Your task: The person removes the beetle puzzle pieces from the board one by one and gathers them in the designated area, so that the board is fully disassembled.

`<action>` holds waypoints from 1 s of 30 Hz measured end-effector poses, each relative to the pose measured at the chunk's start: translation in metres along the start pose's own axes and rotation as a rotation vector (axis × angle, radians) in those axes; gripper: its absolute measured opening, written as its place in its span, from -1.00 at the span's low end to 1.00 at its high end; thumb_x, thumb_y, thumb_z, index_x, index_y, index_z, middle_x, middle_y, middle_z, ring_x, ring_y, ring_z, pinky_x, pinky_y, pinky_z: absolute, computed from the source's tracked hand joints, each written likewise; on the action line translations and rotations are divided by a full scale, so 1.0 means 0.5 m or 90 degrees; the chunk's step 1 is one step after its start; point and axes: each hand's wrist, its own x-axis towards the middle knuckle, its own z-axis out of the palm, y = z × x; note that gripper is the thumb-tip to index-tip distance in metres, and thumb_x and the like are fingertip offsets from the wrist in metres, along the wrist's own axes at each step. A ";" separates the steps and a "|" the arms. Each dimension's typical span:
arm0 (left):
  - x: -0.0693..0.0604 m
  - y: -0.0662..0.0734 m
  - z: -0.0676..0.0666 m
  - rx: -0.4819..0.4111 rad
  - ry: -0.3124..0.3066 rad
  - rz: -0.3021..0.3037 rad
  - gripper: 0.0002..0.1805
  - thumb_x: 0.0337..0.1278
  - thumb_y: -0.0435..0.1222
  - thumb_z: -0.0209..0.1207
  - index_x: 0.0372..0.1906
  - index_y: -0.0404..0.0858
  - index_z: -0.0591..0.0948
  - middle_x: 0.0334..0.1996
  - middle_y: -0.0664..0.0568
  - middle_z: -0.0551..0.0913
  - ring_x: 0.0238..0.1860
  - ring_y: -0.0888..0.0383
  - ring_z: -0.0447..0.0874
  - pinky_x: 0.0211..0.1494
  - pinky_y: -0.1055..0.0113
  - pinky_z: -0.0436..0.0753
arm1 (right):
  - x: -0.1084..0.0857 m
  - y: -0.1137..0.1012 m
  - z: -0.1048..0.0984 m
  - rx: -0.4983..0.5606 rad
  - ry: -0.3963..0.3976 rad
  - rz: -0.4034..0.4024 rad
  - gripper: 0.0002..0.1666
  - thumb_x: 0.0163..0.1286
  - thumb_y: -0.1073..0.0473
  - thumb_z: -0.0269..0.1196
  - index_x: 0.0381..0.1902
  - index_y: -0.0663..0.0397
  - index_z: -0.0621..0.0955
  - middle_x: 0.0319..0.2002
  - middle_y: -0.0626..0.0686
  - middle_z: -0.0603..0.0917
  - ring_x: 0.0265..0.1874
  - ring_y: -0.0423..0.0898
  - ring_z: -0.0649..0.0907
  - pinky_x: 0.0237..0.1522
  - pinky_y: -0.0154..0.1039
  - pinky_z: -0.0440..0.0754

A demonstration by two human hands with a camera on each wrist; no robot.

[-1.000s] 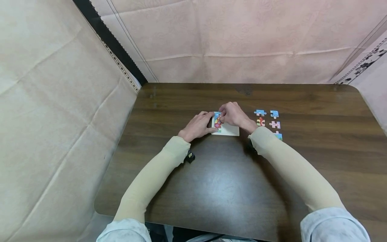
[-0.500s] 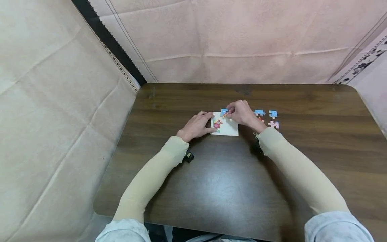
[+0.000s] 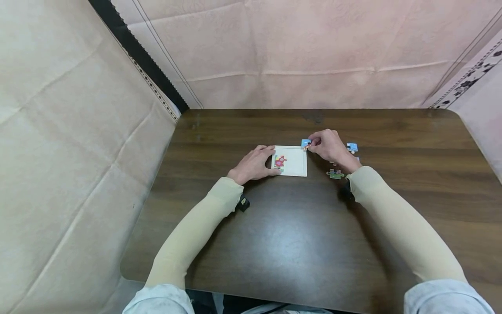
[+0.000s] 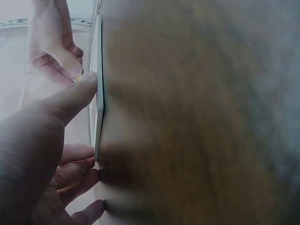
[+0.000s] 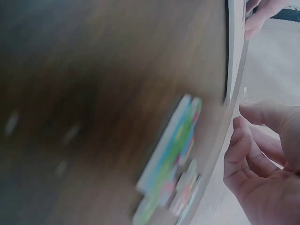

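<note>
A white puzzle board [image 3: 295, 162] lies on the brown table, with a red-and-green puzzle piece [image 3: 280, 161] at its lower left. My left hand [image 3: 255, 165] holds the board's left side, thumb over the near rim and fingers along the left and far edges. In the left wrist view the thumb [image 4: 75, 98] presses the board's edge [image 4: 97, 93]. Just past the board's far right corner, my right hand [image 3: 331, 146] pinches a blue puzzle piece [image 3: 305, 143] with a bit of red. The fingers partly cover that piece.
Right of the board, a blue piece [image 3: 351, 147] and a green piece [image 3: 335, 174] lie on the table [image 3: 274, 244]. Other pieces are partly hidden under my right wrist. Pale cloth [image 3: 313, 52] hangs behind the table.
My right hand has lifted the blue piece away from the board's upper left and carried it rightward along the far edge to the right corner. My left hand stays in place.
</note>
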 end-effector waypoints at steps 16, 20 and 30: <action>0.002 0.001 -0.002 0.000 -0.004 -0.006 -0.07 0.37 0.19 0.40 0.65 -0.18 0.41 0.71 -0.03 0.34 0.72 -0.04 0.26 0.71 0.03 0.41 | -0.015 0.036 -0.030 -0.023 0.012 0.001 -0.62 0.47 0.33 0.33 0.17 0.45 0.73 -0.14 0.32 0.80 -0.30 0.04 0.66 -0.18 -0.20 0.56; 0.002 0.001 -0.001 -0.001 -0.005 -0.007 -0.07 0.37 0.19 0.41 0.65 -0.19 0.41 0.71 -0.03 0.34 0.72 -0.04 0.25 0.72 0.04 0.39 | -0.015 0.038 -0.032 -0.022 -0.007 0.014 -0.62 0.49 0.32 0.34 0.18 0.44 0.72 -0.13 0.32 0.79 -0.33 0.02 0.66 -0.25 -0.23 0.56; 0.003 0.001 0.002 0.001 -0.001 -0.001 -0.07 0.36 0.18 0.41 0.64 -0.20 0.42 0.71 -0.02 0.34 0.72 -0.05 0.26 0.71 0.03 0.42 | -0.012 0.040 -0.033 -0.046 -0.021 0.024 -0.61 0.50 0.26 0.39 0.18 0.40 0.73 -0.16 0.28 0.77 -0.32 0.02 0.65 -0.27 -0.23 0.53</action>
